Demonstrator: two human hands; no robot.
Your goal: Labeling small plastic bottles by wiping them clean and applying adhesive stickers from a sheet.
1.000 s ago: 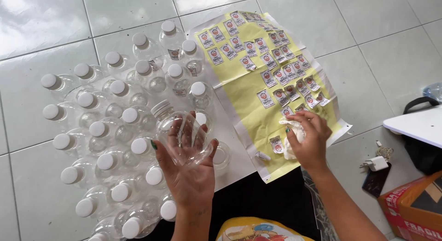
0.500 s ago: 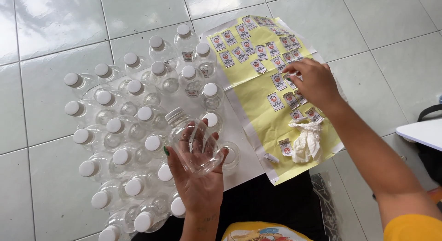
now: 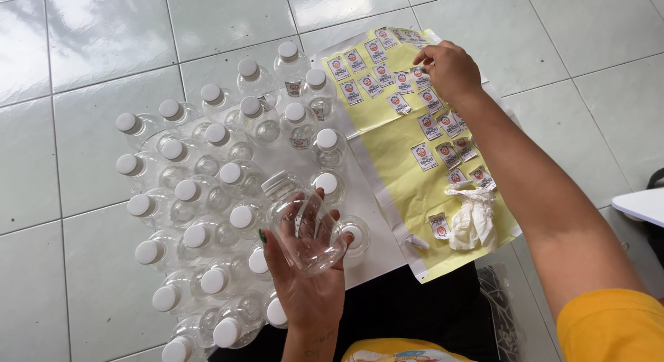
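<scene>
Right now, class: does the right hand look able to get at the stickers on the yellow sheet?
Probably yes. The right hand already rests over the stickers at the far end of the yellow sheet, and nothing lies across them.

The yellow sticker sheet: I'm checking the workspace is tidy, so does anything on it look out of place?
Yes. A crumpled white wad of paper lies on the lower part of the yellow sticker sheet, amid otherwise flat stickers. The lower stickers sit skewed and scattered, unlike the neater rows near the right hand.
</scene>
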